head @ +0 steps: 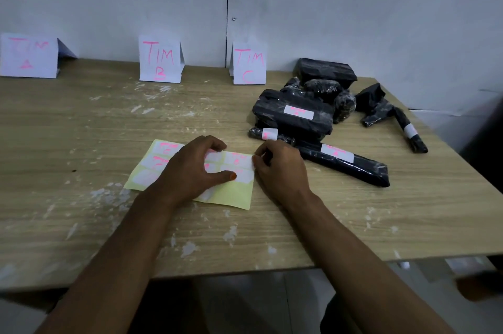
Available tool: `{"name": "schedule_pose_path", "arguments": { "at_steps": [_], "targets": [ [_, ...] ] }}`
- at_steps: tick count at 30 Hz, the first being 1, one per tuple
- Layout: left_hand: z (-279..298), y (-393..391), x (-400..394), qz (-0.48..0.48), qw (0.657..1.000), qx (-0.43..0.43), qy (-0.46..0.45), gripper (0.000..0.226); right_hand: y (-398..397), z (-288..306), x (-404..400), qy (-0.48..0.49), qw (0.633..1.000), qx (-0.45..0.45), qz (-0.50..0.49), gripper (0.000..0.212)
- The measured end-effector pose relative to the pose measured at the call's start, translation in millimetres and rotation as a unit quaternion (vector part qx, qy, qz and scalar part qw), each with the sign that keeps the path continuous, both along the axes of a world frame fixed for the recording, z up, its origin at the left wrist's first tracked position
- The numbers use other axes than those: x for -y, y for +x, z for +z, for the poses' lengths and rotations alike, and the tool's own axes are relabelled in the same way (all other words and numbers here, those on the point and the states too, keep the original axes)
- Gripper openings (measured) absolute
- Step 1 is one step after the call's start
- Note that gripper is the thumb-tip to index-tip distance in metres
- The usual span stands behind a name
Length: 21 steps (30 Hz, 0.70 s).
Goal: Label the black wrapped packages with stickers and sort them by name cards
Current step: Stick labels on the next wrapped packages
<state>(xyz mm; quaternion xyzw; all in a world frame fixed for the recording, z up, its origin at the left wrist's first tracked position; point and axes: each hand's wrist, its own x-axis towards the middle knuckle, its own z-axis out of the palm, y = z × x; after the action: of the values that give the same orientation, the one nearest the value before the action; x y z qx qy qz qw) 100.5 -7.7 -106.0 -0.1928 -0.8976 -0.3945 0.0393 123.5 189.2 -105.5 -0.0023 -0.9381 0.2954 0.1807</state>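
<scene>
Head: left hand point(190, 167) flat on sticker sheet point(231, 197); right hand point(277, 167) seemingly pinching sticker point(253, 164).

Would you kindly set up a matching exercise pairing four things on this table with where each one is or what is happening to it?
Things:
1. TIM A card
2. TIM C card
3. sticker sheet
4. long package

Places or states:
a. lies flat under the left hand, while the right hand pinches a sticker at its right edge
b. stands at the far left by the wall
c. lies nearest the right hand, with a white label on it
d. stands just left of the package pile

Pairs: 1-b, 2-d, 3-a, 4-c
</scene>
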Motion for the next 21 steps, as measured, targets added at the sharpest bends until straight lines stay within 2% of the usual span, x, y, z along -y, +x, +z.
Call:
{"name": "schedule_pose_path", "arguments": {
  "at_steps": [5, 10, 15, 21],
  "targets": [
    [-0.1, -0.8, -0.6, -0.017, 1.0, 0.01, 0.015, 0.06, 0.4, -2.1, 2.9, 0.0, 0.997, -0.042, 0.06, 0.007],
    [-3.0, -1.5, 1.0, -0.028, 0.999, 0.013, 0.011, 0.059, -0.6, -3.4, -2.5, -0.009, 0.997, -0.009, 0.081, 0.016],
    [-4.8, -3.4, 2.9, -0.04, 0.999, -0.008, 0.012, 0.043, 2.0, -1.9, -6.2, -0.006, 0.997, 0.009, 0.079, 0.02],
    [-4.8, -3.4, 3.6, -0.046, 0.999, 0.005, -0.01, 0.044, 7.0, 4.6, -14.1, -0.023, 0.996, 0.029, 0.083, 0.021]
  ]
}}
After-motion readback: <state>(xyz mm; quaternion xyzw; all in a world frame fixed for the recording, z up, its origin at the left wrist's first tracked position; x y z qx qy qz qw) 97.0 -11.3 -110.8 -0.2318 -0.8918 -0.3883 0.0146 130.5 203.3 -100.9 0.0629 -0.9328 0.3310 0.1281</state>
